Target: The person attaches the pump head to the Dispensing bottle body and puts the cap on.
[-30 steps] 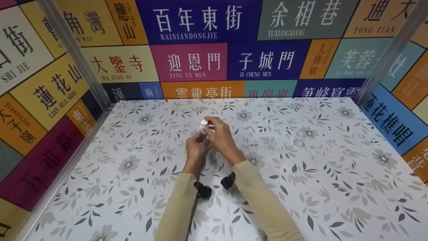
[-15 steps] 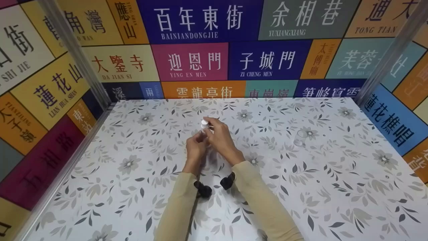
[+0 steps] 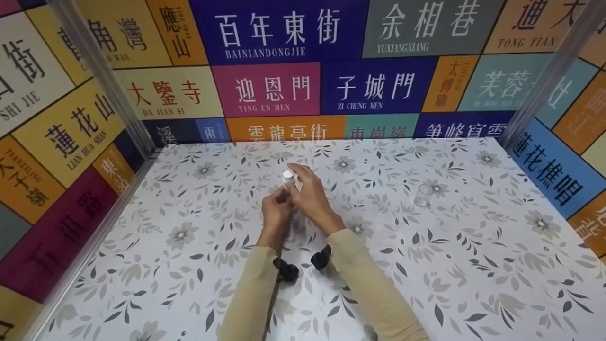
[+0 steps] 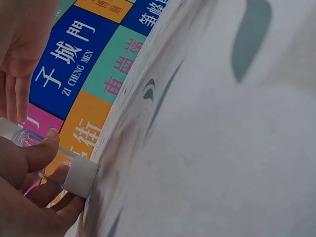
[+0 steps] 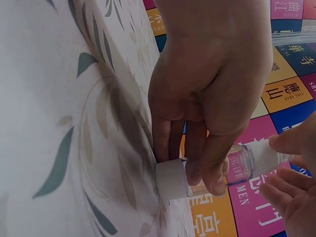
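In the head view my left hand (image 3: 276, 212) and right hand (image 3: 312, 194) meet around a small upright bottle with a white cap (image 3: 288, 175). The wrist views show its clear body (image 5: 239, 163) and a white lower end (image 4: 81, 177) close to the tabletop. Thumb and fingers of the left hand (image 4: 29, 182) grip the bottle around the clear body. At the upper end, a digit of my right hand (image 5: 301, 182) lies against the white cap (image 5: 264, 155). The other right-hand fingers are spread and fairly straight, some standing apart from the cap.
A clear, cup-like container (image 3: 423, 195) stands on the table to the right. White cloth with a grey leaf and flower print covers the tabletop (image 3: 473, 293). Panels with colourful signs (image 3: 267, 90) rise at the back and sides.
The right-hand fingers have loosened from the cap and straightened, so more of the cap shows. The left hand and bottle stay nearly where they were. The head view has shifted slightly.
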Demonstrator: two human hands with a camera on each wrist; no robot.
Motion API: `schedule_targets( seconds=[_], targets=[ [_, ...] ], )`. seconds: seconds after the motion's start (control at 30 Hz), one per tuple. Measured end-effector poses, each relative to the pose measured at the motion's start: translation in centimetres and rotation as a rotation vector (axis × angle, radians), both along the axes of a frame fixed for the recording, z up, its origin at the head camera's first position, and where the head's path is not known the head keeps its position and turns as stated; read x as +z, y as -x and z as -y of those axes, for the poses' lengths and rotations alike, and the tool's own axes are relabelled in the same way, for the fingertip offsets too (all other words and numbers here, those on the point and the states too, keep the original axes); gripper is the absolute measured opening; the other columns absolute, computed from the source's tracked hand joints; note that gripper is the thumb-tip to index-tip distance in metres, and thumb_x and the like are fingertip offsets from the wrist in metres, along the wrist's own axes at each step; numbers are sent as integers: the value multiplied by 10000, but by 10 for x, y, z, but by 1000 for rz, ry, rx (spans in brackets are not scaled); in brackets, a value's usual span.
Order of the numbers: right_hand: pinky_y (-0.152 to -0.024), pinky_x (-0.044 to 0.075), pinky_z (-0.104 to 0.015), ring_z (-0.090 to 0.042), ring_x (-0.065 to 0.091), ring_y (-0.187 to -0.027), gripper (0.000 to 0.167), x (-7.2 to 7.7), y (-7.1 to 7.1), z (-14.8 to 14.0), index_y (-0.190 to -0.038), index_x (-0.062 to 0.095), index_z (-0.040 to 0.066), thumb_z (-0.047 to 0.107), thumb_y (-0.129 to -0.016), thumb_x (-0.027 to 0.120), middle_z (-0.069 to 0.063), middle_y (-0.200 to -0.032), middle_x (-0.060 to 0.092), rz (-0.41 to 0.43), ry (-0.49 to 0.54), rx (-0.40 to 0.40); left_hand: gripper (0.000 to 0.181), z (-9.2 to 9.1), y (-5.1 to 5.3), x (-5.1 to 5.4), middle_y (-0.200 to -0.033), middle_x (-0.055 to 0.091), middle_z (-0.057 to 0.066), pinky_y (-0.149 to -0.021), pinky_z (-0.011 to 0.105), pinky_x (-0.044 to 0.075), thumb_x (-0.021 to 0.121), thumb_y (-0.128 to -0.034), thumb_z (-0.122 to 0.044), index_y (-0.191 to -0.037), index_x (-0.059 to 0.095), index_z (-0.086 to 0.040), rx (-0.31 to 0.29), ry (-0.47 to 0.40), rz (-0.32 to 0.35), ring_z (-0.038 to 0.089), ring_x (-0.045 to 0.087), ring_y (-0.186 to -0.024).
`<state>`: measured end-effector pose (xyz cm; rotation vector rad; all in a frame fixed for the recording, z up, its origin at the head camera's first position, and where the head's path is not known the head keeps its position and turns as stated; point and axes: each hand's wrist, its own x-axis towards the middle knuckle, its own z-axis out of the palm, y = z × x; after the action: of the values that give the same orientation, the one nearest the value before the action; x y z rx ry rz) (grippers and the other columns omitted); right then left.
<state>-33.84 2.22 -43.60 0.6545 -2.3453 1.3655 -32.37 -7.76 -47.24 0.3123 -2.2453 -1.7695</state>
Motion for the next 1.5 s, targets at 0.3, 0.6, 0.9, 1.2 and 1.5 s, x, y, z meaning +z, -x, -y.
schedule_targets(
  seconds=[0.3,0.6,0.9,1.2,1.5],
  targets=[
    [-968,554,-346,-341,674,-1121,410,-2,0,0,-1318,566,-66,-12,-920,650,-239,-1258,644,0,9,14,264,0,-2,0,-1087,752,201,-707,251,509,671,-864,-16,-1116,745,8,11,1,13,231,660,-887],
    [-1048,504,-426,-336,598,-1236,422,0,0,-1,-1342,555,-37,61,-941,644,-210,-1298,620,27,9,14,308,-1,0,1,-1093,748,212,-715,215,510,656,-873,26,-1175,719,19,9,-50,-2,217,677,-916],
    [-997,538,-355,-337,655,-1161,408,-4,1,-2,-1343,547,-64,-25,-942,609,-233,-1268,634,6,14,42,240,-1,-1,0,-1015,754,215,-645,178,472,689,-858,3,-1090,740,42,14,-40,-24,178,645,-806],
    [-1022,524,-363,-322,640,-1187,431,-2,0,-1,-1341,544,-48,41,-934,658,-208,-1278,634,33,-4,14,266,0,0,-1,-1037,759,199,-677,198,477,694,-844,0,-1104,748,11,28,-36,-1,195,636,-838],
    [-1032,516,-374,-341,630,-1197,416,-3,0,0,-1342,549,-63,24,-942,623,-229,-1283,630,18,3,9,189,1,-3,0,-949,764,174,-695,240,503,667,-852,1,-1015,759,29,13,-30,-49,183,634,-809]
  ],
)
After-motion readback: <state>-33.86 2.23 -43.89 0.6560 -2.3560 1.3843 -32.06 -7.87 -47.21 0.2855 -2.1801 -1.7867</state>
